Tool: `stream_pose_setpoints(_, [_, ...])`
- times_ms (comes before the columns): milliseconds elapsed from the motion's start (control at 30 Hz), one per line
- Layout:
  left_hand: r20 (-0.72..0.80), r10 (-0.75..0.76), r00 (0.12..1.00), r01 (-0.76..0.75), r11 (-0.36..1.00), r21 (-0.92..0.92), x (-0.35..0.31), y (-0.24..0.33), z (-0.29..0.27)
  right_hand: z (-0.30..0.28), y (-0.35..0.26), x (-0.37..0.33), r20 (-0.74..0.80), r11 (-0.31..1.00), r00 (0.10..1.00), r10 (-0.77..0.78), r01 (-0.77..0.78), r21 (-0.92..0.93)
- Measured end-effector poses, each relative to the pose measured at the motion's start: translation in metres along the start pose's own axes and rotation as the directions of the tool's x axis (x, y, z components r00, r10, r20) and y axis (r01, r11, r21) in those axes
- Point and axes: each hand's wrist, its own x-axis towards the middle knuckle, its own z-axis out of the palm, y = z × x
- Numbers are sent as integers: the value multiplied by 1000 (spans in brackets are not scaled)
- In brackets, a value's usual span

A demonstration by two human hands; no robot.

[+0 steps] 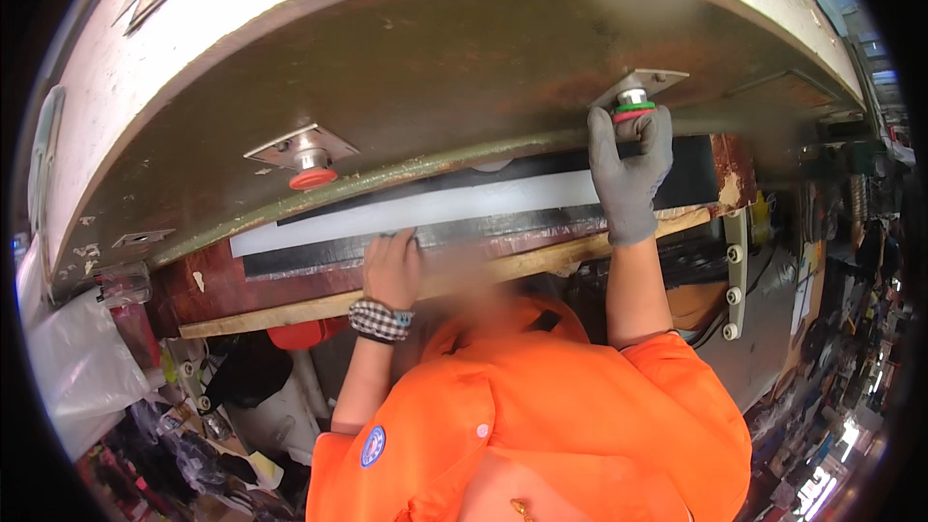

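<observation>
Right hand point(630, 174): curled at green-ringed button point(635, 107) beyond white strip point(503, 201), grip unclear. Left hand point(390, 269): half-curled by strip, hold unclear; possible pinch if stray press triggers movement.

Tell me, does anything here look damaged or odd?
Yes: the dark red work surface has pale patches near both ends, as if its paint had chipped. Oddly, only the right hand is gloved; the left hand is bare.

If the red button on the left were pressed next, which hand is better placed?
Probably the left hand: it is nearer that red button, resting by the white strip, while the gloved right hand is at the other button.
</observation>
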Motion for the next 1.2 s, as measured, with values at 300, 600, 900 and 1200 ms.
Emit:
stream_pose_setpoints(300, [-40,164,986,-165,986,-6,-22,19,-14,-32,-15,-132,439,997,897,53,-75,34])
stream_pose_setpoints(600, [91,99,991,-93,993,-71,-93,40,-21,-66,-25,-180,615,992,785,74,-121,35])
stream_pose_setpoints(900, [-34,224,974,-226,967,-115,-67,82,-8,-13,-59,-172,419,987,907,32,38,-157])
stream_pose_setpoints(1200, [299,266,916,-274,962,-18,-115,92,5,-114,-42,-178,549,242,553,627,-808,538])
